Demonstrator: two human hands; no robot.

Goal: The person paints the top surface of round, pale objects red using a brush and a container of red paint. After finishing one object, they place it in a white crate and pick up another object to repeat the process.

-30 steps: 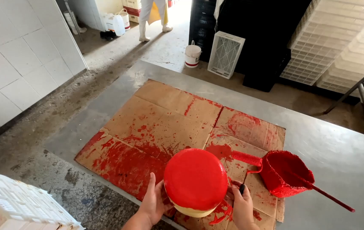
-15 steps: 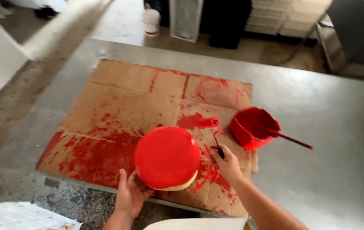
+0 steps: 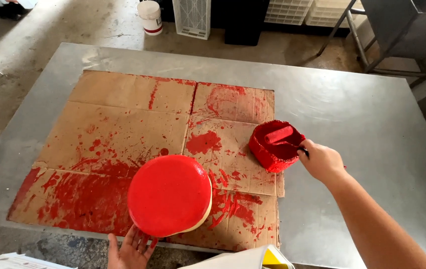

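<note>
- My left hand (image 3: 130, 247) is spread open, fingers flat under the near edge of the red-coated round wheel (image 3: 169, 194), tipping it up off the paint-spattered cardboard (image 3: 123, 124); only the underside rim shows pale.
- My right hand (image 3: 321, 160) is closed around the dark handle of the small roller (image 3: 278, 134), whose sleeve lies in the red paint tub (image 3: 275, 145) just beyond my fingertips.
- To do this well, I judge I should load the roller evenly and let the excess drip off inside the tub.
- I'd keep my left fingers on the uncoated underside, away from the wet face.
- The wheel sits well to the left of my right hand, so I'd carry the roller low over the cardboard, not over the bare steel table (image 3: 372, 114).
</note>
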